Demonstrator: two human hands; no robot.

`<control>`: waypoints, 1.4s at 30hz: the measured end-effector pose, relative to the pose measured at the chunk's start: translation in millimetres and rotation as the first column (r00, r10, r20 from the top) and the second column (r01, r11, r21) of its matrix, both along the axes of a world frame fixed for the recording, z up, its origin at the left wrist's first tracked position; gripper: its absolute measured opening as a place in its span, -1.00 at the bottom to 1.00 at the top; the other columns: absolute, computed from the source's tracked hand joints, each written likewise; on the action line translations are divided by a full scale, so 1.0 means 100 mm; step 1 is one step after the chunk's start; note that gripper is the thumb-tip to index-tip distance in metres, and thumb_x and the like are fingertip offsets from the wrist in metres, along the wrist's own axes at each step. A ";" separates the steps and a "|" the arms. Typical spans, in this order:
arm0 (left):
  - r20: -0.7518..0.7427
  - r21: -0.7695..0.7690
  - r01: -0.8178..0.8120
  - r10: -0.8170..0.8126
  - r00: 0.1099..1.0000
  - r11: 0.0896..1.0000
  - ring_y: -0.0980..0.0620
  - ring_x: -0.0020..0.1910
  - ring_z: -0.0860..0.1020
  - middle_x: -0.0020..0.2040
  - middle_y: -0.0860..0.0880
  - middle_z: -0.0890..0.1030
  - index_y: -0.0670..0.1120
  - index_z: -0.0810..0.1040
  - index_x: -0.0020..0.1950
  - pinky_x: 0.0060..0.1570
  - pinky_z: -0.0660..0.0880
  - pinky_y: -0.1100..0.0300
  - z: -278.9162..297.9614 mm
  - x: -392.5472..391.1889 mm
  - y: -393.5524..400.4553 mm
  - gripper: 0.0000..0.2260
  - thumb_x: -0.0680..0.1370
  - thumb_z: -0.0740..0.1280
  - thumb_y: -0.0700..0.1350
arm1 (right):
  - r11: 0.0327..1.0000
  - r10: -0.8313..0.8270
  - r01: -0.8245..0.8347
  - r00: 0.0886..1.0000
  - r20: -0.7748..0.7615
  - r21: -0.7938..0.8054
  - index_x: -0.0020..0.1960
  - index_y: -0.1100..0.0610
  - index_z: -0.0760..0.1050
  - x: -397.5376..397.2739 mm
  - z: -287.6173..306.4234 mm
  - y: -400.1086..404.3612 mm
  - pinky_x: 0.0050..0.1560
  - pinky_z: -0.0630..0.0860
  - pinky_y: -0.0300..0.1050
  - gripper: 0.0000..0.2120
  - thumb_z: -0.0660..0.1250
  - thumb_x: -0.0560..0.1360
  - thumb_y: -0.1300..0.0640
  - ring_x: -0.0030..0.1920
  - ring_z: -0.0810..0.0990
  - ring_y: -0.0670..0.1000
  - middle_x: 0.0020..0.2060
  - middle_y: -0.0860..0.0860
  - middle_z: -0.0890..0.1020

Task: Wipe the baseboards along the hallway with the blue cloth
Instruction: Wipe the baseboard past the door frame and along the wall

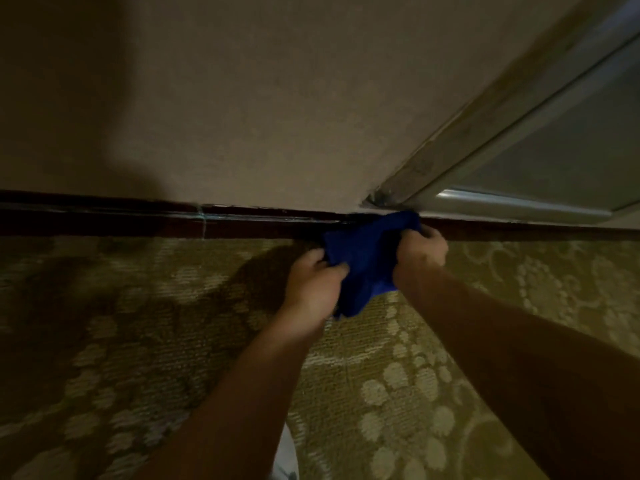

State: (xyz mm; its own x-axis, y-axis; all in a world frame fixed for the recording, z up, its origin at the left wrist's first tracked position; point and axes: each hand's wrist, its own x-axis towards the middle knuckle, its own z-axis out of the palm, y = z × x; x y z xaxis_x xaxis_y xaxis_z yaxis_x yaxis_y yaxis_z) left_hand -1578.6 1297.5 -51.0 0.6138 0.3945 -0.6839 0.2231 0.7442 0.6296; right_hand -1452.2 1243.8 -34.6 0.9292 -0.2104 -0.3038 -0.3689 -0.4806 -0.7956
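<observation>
A dark reddish-brown baseboard [138, 225] runs left to right where the beige wall meets the carpet. A bunched blue cloth [367, 258] hangs between my two hands, its upper edge touching the baseboard. My left hand [313, 289] grips the cloth's lower left side over the carpet. My right hand [420, 252] grips its upper right side, right against the baseboard. Part of the cloth droops below my hands.
The floor is olive carpet [433, 375] with a pale floral pattern. A metal-framed glass panel or door [519, 133] rises from the baseboard at the right. A pale seam [202, 221] crosses the baseboard at the left. Shadows darken the left side.
</observation>
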 end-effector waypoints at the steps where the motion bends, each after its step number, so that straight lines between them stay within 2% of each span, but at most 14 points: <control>1: -0.024 0.032 0.043 -0.042 0.999 0.999 -0.09 0.13 0.58 0.14 -0.06 0.60 -0.14 0.51 0.29 0.14 0.51 0.04 0.02 0.06 0.01 -0.72 0.58 0.31 -0.27 | 1.000 -0.012 0.012 1.000 0.002 -0.009 0.25 0.05 0.49 0.03 0.02 0.01 0.19 0.52 0.05 -0.71 0.23 0.55 0.21 0.10 0.57 0.15 0.15 0.12 0.59; 4: -0.169 0.060 -0.109 0.118 0.979 0.992 -0.18 0.05 0.63 0.05 -0.13 0.66 -0.09 0.59 0.09 0.13 0.57 -0.07 -0.01 0.10 0.11 -0.83 0.51 0.35 -0.21 | 0.988 0.095 -0.086 0.993 0.064 -0.127 0.27 0.07 0.47 -0.14 -0.02 0.14 0.22 0.49 0.00 -0.70 0.23 0.56 0.17 0.16 0.56 0.16 0.15 0.11 0.58; 7: -0.303 0.024 -0.353 0.343 0.889 0.935 -0.20 0.13 0.58 0.17 -0.11 0.60 -0.05 0.51 0.31 0.20 0.52 -0.08 -0.13 -0.02 0.19 -0.67 0.55 0.33 -0.13 | 0.898 0.394 -0.356 0.912 0.114 -0.258 0.26 0.12 0.49 -0.49 -0.12 0.24 0.23 0.45 -0.10 -0.71 0.27 0.54 0.19 0.18 0.56 0.09 0.15 0.09 0.61; 9: -0.306 -0.024 -0.367 0.343 0.888 0.930 -0.20 0.22 0.53 0.24 -0.11 0.55 -0.03 0.43 0.41 0.27 0.47 -0.08 -0.25 -0.11 0.18 -0.61 0.58 0.31 -0.14 | 0.875 0.465 -0.440 0.880 0.101 -0.201 0.19 0.10 0.54 -0.49 -0.17 0.23 0.25 0.49 -0.03 -0.75 0.33 0.52 0.20 0.14 0.58 0.05 0.10 0.06 0.64; 13: -0.195 0.009 -0.151 0.150 0.969 0.989 -0.20 0.10 0.58 0.11 -0.14 0.62 0.00 0.54 -0.01 0.24 0.49 -0.17 -0.23 -0.11 0.05 -0.86 0.54 0.33 -0.25 | 0.946 0.303 -0.294 0.952 0.051 -0.140 0.13 0.08 0.57 -0.15 -0.14 0.07 0.13 0.54 -0.06 -0.77 0.36 0.49 0.21 0.06 0.60 0.04 0.05 0.04 0.64; 16: -0.128 0.044 -0.029 0.034 0.991 0.999 -0.16 0.11 0.58 0.15 -0.08 0.60 -0.08 0.53 0.18 0.22 0.51 -0.11 -0.14 -0.02 0.03 -0.79 0.56 0.32 -0.25 | 0.985 0.093 -0.087 0.995 0.031 -0.149 0.18 0.09 0.52 0.01 -0.05 0.09 0.06 0.50 -0.09 -0.76 0.30 0.52 0.16 0.02 0.55 0.10 0.04 0.09 0.58; 19: -0.222 0.031 -0.211 0.213 0.952 0.977 -0.19 0.08 0.58 0.15 -0.14 0.61 -0.11 0.53 0.27 0.18 0.52 -0.09 -0.12 -0.02 0.14 -0.72 0.55 0.32 -0.16 | 0.952 0.207 -0.192 0.977 0.040 -0.238 0.26 0.16 0.45 -0.21 -0.04 0.29 0.20 0.49 0.02 -0.68 0.30 0.53 0.12 0.17 0.54 0.21 0.14 0.17 0.56; 23: -0.357 0.033 -0.535 0.511 0.782 0.844 -0.20 0.17 0.54 0.25 -0.15 0.56 -0.11 0.50 0.34 0.16 0.46 0.02 -0.26 -0.24 0.36 -0.65 0.56 0.29 -0.10 | 0.828 0.520 -0.495 0.853 0.032 -0.261 0.23 0.20 0.48 -0.62 -0.17 0.50 0.21 0.48 -0.01 -0.68 0.33 0.53 0.08 0.17 0.54 0.15 0.13 0.15 0.59; 26: -0.313 0.026 -0.477 0.460 0.831 0.879 -0.15 0.15 0.50 0.23 -0.10 0.52 -0.12 0.46 0.35 0.11 0.39 0.07 -0.26 -0.38 0.33 -0.68 0.60 0.27 -0.12 | 0.819 0.547 -0.536 0.837 -0.003 -0.207 0.07 0.17 0.56 -0.52 -0.20 0.47 0.14 0.55 0.07 -0.74 0.43 0.46 0.04 0.05 0.60 0.10 0.02 0.10 0.64; 29: -0.231 0.002 -0.352 0.343 0.911 0.936 -0.08 -0.05 0.51 0.01 -0.04 0.53 -0.04 0.47 0.20 0.05 0.44 0.06 -0.20 -0.41 0.35 -0.81 0.59 0.29 -0.15 | 0.893 0.432 -0.431 0.902 -0.026 -0.131 -0.14 0.10 0.56 -0.45 -0.23 0.40 0.04 0.59 0.14 -0.82 0.48 0.39 0.03 -0.05 0.63 0.09 -0.11 0.08 0.66; 31: -0.233 0.020 -0.339 0.334 0.913 0.941 -0.05 -0.10 0.51 -0.08 0.00 0.52 -0.02 0.45 0.12 0.03 0.45 0.06 -0.17 -0.45 0.42 -0.87 0.59 0.31 -0.15 | 0.929 0.354 -0.357 0.934 -0.047 -0.099 -0.16 0.10 0.51 -0.50 -0.23 0.44 0.07 0.58 0.13 -0.85 0.44 0.44 0.06 -0.05 0.60 0.10 -0.11 0.09 0.63; 35: -0.244 0.080 -0.471 0.475 0.845 0.879 -0.05 0.02 0.50 -0.03 0.02 0.49 -0.02 0.46 0.20 0.05 0.42 0.09 -0.14 -0.57 0.57 -0.80 0.58 0.34 -0.10 | 0.956 0.291 -0.293 0.953 -0.082 -0.012 -0.02 0.13 0.44 -0.72 -0.20 0.71 -0.01 0.51 -0.03 -0.88 0.34 0.53 0.10 -0.09 0.50 0.11 -0.11 0.09 0.53; 38: -0.261 0.122 -0.575 0.585 0.768 0.809 -0.11 0.16 0.53 0.11 -0.06 0.53 -0.05 0.46 0.33 0.20 0.45 0.06 -0.20 -0.62 0.61 -0.67 0.58 0.35 -0.06 | 0.921 0.390 -0.388 0.917 -0.078 0.042 -0.17 0.11 0.43 -0.88 -0.27 0.78 -0.13 0.54 0.03 -0.85 0.38 0.49 0.11 -0.13 0.57 0.15 -0.20 0.11 0.57; 42: -0.230 0.112 -0.413 0.428 0.874 0.904 -0.09 0.19 0.52 0.21 -0.03 0.52 -0.05 0.43 0.36 0.31 0.43 -0.02 -0.25 -0.58 0.52 -0.64 0.59 0.34 -0.03 | 0.924 0.382 -0.374 0.911 -0.157 0.078 -0.29 0.11 0.44 -0.69 -0.24 0.62 -0.06 0.59 0.14 -0.78 0.46 0.42 0.14 -0.04 0.62 0.21 -0.22 0.13 0.61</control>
